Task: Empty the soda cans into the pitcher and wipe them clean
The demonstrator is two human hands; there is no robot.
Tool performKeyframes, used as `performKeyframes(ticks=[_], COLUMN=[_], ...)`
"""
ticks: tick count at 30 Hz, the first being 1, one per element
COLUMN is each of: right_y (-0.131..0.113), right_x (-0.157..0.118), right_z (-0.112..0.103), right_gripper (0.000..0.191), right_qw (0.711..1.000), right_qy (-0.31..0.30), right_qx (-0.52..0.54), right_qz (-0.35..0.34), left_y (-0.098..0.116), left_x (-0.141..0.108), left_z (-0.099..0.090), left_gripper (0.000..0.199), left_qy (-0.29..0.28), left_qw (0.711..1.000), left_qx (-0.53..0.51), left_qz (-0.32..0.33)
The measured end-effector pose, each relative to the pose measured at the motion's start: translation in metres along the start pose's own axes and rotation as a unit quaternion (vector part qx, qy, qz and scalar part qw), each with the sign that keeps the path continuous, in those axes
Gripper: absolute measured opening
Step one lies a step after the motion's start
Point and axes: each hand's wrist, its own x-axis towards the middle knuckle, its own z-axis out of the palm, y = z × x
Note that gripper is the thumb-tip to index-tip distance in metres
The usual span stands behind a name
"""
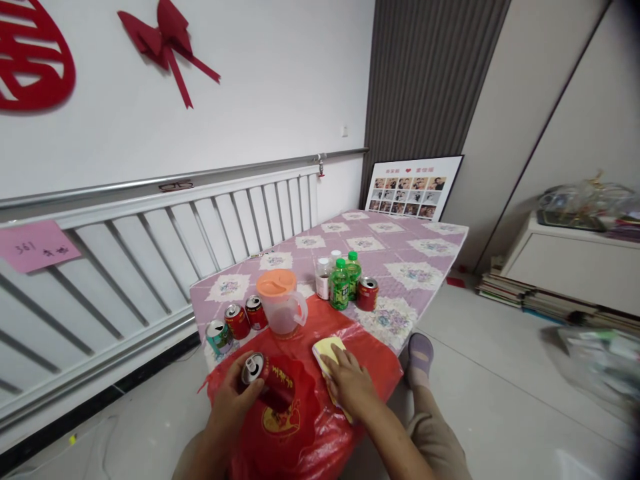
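Observation:
My left hand (238, 395) is wrapped round a red drink can (273, 381), tilted with its opened top toward the left. My right hand (350, 381) presses on a folded yellow cloth (327, 348), fingers over it, on a shiny red plastic bag (345, 325). The bag covers the near end of the table. Beyond my hands stands a clear pitcher (280, 312) with an orange lid. Left of it are a green can (219, 337) and two red cans (237, 321). To the right stand several small bottles, among them a green-capped bottle (339, 287), beside another red can (367, 295).
A purple flowered tablecloth (345, 248) covers the table. A white radiator (150, 247) runs along its left side. At the far end leans a photo board (415, 187). On the right are a white cabinet (570, 260) and stacked books (505, 290) on the floor.

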Motion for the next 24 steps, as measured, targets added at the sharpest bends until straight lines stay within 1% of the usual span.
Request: performKeyframes(ticks=[3, 4, 6, 7, 9, 12, 14, 19, 21, 24], right_y=[-0.008, -0.012, -0.024, -0.031, -0.045, -0.062, -0.068, -0.07, -0.07, -0.069], right_x=[-0.006, -0.009, -0.016, -0.019, -0.025, -0.031, -0.032, -0.032, -0.033, -0.036], right_z=[-0.003, -0.005, -0.01, -0.011, -0.009, 0.003, 0.016, 0.046, 0.052, 0.048], right_gripper=[0.055, 0.057, 0.063, 0.066, 0.073, 0.085, 0.09, 0.091, 0.091, 0.088], right_qw=[1.0, 0.999, 0.994, 0.989, 0.979, 0.969, 0.963, 0.943, 0.939, 0.942], right_qy=[0.022, 0.031, 0.039, 0.038, 0.027, 0.011, 0.014, 0.051, 0.057, 0.057], right_qx=[0.009, 0.026, 0.084, 0.119, 0.178, 0.229, 0.254, 0.312, 0.324, 0.322], right_qz=[0.005, -0.008, -0.055, -0.079, -0.099, -0.096, -0.09, -0.105, -0.095, -0.075], left_y=[-0.001, -0.001, 0.001, 0.002, 0.005, 0.005, 0.003, -0.005, -0.007, -0.007], left_x=[0.001, 0.001, 0.0, 0.0, -0.001, -0.003, -0.004, -0.008, -0.009, -0.008], left_z=[0.001, 0.001, 0.004, 0.005, 0.009, 0.015, 0.017, 0.018, 0.02, 0.024], left_gripper=[0.065, 0.064, 0.061, 0.06, 0.061, 0.063, 0.063, 0.064, 0.063, 0.065], left_qy=[-0.028, -0.026, -0.029, -0.029, -0.036, -0.048, -0.057, -0.102, -0.116, -0.127], left_qw=[0.999, 1.0, 1.0, 0.999, 0.999, 0.999, 0.998, 0.994, 0.992, 0.991], left_qx=[-0.018, -0.01, 0.003, 0.004, -0.001, -0.011, -0.014, -0.023, -0.024, -0.023], left_qz=[0.003, 0.005, 0.01, 0.011, 0.012, 0.02, 0.026, 0.036, 0.042, 0.04])
